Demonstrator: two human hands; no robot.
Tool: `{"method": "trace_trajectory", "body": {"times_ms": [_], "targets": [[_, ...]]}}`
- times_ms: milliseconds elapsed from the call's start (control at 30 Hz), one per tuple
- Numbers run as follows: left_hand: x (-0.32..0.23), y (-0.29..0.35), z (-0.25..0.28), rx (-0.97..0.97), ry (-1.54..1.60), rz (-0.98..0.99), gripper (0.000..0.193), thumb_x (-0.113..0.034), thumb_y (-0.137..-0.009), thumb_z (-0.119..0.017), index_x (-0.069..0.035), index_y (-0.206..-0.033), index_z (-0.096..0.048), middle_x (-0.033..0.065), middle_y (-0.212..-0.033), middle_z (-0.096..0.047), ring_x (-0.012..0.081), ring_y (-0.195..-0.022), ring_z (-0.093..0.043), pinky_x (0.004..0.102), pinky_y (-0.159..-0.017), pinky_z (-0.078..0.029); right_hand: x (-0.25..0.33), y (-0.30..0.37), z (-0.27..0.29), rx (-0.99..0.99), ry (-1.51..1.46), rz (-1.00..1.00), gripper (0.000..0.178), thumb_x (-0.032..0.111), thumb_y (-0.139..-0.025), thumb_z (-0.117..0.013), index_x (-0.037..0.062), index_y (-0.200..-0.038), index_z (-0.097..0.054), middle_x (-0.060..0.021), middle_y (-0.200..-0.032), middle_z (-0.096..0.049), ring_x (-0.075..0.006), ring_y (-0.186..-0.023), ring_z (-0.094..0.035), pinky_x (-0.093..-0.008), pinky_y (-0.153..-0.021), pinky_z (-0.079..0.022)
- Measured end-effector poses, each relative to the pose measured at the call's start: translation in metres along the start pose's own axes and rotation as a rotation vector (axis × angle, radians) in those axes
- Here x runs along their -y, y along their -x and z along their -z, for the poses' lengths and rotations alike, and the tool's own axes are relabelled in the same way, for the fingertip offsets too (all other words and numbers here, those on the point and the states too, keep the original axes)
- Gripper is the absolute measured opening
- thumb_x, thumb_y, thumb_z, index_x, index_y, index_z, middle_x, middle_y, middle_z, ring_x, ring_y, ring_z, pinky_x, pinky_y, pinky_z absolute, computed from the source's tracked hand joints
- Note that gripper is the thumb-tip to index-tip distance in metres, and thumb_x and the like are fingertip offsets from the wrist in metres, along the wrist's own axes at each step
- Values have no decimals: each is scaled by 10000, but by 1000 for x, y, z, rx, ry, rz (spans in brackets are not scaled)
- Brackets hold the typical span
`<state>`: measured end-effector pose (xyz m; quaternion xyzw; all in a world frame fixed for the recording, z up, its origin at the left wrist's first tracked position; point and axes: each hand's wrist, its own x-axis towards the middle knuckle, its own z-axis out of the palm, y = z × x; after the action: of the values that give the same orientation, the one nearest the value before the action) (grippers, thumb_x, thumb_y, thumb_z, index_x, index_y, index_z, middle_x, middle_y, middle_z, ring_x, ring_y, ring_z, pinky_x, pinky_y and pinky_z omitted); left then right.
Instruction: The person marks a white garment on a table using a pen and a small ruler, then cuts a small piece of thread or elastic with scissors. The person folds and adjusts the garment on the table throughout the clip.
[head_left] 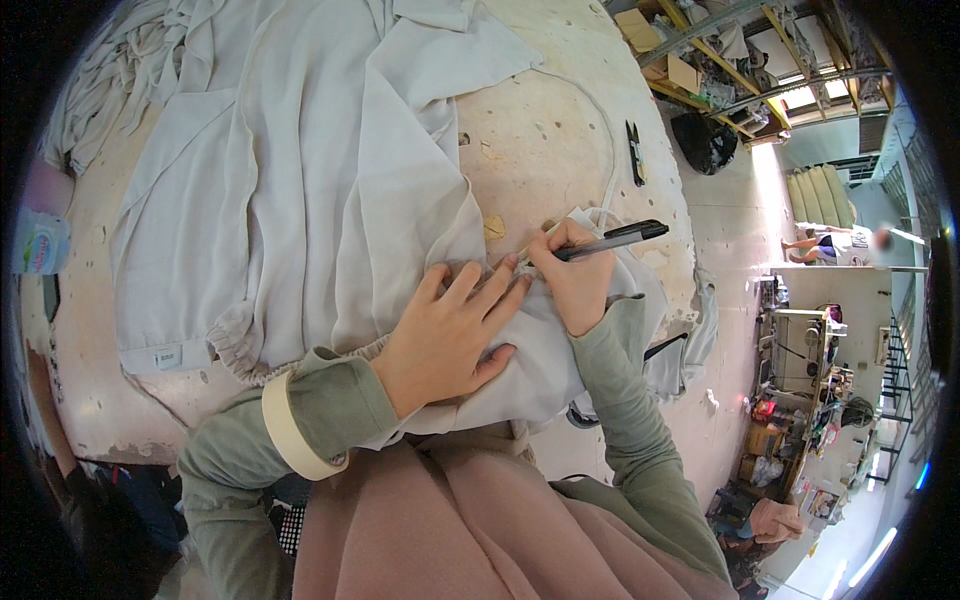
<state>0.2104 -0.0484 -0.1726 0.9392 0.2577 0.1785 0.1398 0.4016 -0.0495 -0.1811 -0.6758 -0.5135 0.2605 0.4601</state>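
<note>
A pale grey garment (300, 180) with gathered elastic lies spread over the worn table and toward me. My left hand (450, 335) rests on the cloth with its fingers spread, pressing the fabric flat. Close beside its fingertips, my right hand (575, 275) grips a grey pen with a black end (632, 235). The pen slants up to the right out of the fist; its writing tip is hidden by the fingers. A roll of cream tape (300, 430) hangs around my left forearm like a bracelet.
Black thread snips (635, 153) lie near the table's right edge. A thin cord (600, 105) curves over the worn tabletop (560, 130). At far left stands a plastic bottle (42, 242). Past the table are a black bag (704, 140), cluttered shelves and a seated person (845, 245).
</note>
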Motion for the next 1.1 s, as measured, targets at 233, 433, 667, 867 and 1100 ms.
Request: {"method": "trace_trajectory", "body": {"times_ms": [233,433,667,867,1100], "targets": [[0,1,-2,-10,-12,-4,682,-402,-790,-608,-68,-1365,-453,116,-1376,-454,292,-1099,-447,446,-933,-362,-2,-1,0,-18,40,21,261,70,-772,-673,19,-624,-465,-6,-535,-428,-67,-537,-375,-268,-478,-338],[1,1,-2,-8,0,-1,672,-406,-797,-601,-67,-1360,-457,118,-1375,-454,292,-1103,-440,448,-935,-361,-3,-2,0,-21,18,7,265,48,-768,-672,15,-619,-456,-8,-554,-447,-70,-558,-391,-263,-493,-358],[0,1,-1,-3,4,0,677,-396,-791,-610,-71,-1363,-453,117,-1387,-444,294,-1105,-440,450,-933,-363,1,0,1,-6,-56,-45,216,45,-782,-681,9,-643,-519,-9,-568,-490,-66,-560,-428,-256,-499,-364],[0,1,-1,-5,1,2,678,-396,-789,-610,-76,-1366,-451,115,-1390,-440,292,-1097,-445,450,-932,-364,-1,-1,2,-26,29,-37,216,56,-781,-679,7,-645,-519,-3,-566,-499,-64,-553,-420,-261,-496,-367],[0,1,-1,-5,-14,-2,677,-399,-796,-603,-74,-1369,-447,116,-1387,-441,287,-1086,-447,453,-929,-364,-4,-1,2,-36,101,-32,212,64,-779,-683,4,-648,-527,-6,-565,-515,-67,-547,-432,-264,-498,-375]]}}
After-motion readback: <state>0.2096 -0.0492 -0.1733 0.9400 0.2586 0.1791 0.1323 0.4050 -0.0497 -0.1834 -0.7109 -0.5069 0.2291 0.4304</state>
